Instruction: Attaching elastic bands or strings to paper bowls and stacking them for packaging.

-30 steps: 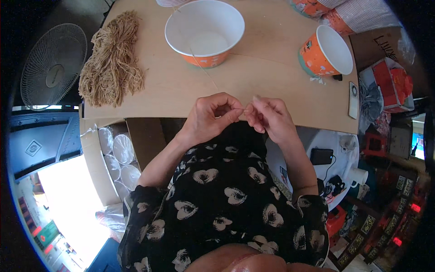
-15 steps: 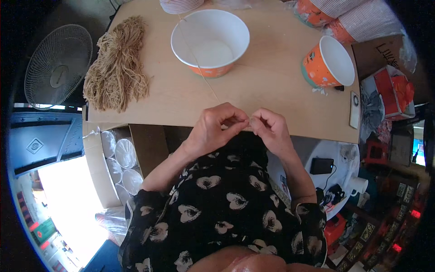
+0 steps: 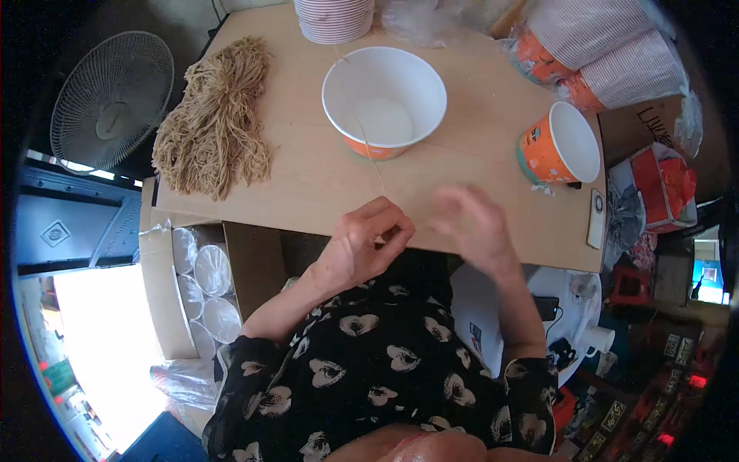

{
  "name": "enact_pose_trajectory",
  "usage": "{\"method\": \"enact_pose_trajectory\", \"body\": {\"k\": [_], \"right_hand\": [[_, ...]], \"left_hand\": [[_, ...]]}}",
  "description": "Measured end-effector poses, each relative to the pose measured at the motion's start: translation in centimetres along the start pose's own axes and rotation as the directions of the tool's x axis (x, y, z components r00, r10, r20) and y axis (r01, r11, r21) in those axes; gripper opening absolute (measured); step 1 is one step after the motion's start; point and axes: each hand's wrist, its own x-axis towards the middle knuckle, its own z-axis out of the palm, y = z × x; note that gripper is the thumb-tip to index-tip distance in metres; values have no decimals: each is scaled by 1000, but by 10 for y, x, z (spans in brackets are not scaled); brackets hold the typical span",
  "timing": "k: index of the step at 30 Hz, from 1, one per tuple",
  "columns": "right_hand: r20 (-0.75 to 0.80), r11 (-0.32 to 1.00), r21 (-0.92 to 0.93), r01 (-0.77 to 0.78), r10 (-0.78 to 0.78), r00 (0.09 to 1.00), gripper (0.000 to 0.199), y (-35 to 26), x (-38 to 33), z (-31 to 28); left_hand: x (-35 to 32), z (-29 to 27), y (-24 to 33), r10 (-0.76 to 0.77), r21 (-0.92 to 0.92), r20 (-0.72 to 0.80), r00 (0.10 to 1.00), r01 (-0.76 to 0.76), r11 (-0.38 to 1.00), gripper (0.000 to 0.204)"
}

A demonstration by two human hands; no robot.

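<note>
At the table's near edge, the left hand [image 3: 368,245] pinches a thin string [image 3: 362,131], keeping it taut over the white bowl [image 3: 383,100]. Beside it, the blurred right hand [image 3: 471,225] looks open, empty. Farther left lies a twine bundle [image 3: 214,123], within reach.

**Paper, fibre and bare board**

The flat tan tabletop [image 3: 308,177] looks like matt, smooth board. The white-lined orange paper bowl [image 3: 384,102] and orange paper cup [image 3: 558,146] have a slight sheen. The tan bundle of strings [image 3: 213,127] looks rough and fibrous. The round fan grille [image 3: 112,100] is thin wire.
</note>
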Motion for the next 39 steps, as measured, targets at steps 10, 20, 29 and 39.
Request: {"method": "enact_pose_trajectory", "body": {"k": [10,20,29,39], "right_hand": [[138,570,-581,580,-634,761,22,14,117,-19],[48,799,-352,487,-504,862,13,-38,99,43],[35,859,-333,389,-401,915,13,-35,99,47],[35,857,-331,395,-407,913,14,-33,101,48]], "left_hand": [[-29,-93,37,254,384,-615,746,2,923,15],[-3,-33,-48,-170,-317,-574,801,-26,948,9],[12,-22,-61,-236,-438,-613,754,-76,896,11],[18,-24,-64,-187,-339,-614,767,-42,940,11]]}}
